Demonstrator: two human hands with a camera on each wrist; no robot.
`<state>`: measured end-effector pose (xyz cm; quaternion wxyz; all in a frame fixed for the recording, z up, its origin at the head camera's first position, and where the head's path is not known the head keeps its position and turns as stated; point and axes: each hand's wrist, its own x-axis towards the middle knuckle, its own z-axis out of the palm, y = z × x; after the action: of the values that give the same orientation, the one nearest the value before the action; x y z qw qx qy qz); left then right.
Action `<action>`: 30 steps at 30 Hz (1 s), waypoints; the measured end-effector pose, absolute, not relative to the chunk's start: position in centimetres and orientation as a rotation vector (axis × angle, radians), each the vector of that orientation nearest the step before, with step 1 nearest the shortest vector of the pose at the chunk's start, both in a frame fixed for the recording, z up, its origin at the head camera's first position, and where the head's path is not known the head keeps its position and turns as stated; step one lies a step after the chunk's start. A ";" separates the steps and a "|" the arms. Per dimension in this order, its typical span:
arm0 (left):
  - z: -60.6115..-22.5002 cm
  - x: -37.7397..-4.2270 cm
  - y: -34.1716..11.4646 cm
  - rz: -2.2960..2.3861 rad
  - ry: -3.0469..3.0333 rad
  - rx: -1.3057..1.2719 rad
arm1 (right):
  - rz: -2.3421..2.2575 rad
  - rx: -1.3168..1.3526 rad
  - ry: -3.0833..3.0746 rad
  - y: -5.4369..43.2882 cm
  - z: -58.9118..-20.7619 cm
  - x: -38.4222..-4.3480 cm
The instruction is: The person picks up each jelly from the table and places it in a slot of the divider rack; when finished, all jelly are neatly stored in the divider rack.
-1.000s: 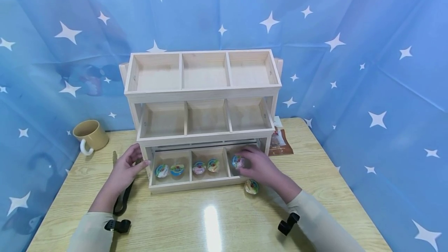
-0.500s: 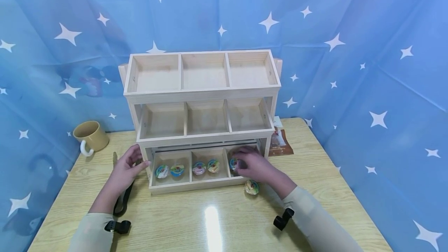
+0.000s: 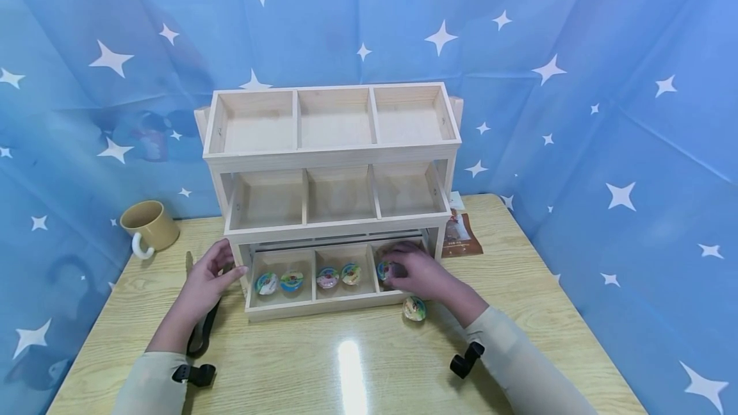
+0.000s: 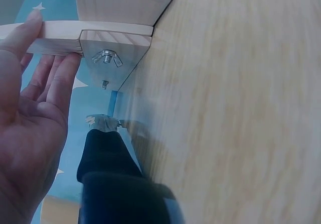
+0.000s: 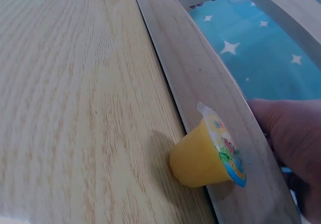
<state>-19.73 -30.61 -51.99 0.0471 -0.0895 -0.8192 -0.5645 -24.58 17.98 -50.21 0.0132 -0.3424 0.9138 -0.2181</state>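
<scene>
A three-tier wooden shelf has three compartments in each tier. My left hand grips its left upright, thumb on one face of the wood and fingers on the other. My right hand reaches into the bottom tier's right compartment and holds a jelly cup, mostly hidden by the fingers. Two jelly cups lie in the bottom left compartment, and two more jelly cups in the middle one. On the table, against the tier's front board, a yellow jelly cup lies tilted.
A tan mug with a white handle stands at the back left of the table. A black-handled tool lies beneath my left forearm. Behind the shelf's right side is a brown packet. A blue starry curtain surrounds the table.
My right hand has shifted slightly left inside the bottom right compartment, with the jelly cup moving left too. The left hand keeps its place on the upright.
</scene>
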 end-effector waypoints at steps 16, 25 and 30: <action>-52.2 -19.8 -30.7 -1.710 -2.500 -0.269 | -0.906 -1.031 2.902 18.9 -49.6 -22.9; -52.2 -19.7 -30.7 -1.710 -2.498 -0.270 | -0.920 -0.957 3.039 20.5 -49.1 -19.7; -52.2 -19.8 -30.7 -1.718 -2.488 -0.275 | -0.936 -0.918 3.101 21.2 -49.2 -17.9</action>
<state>-19.75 -30.67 -52.20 0.0528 -0.0905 -0.8183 -0.5651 -17.94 21.24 -49.19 -0.1123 -0.2710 0.9152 -0.2764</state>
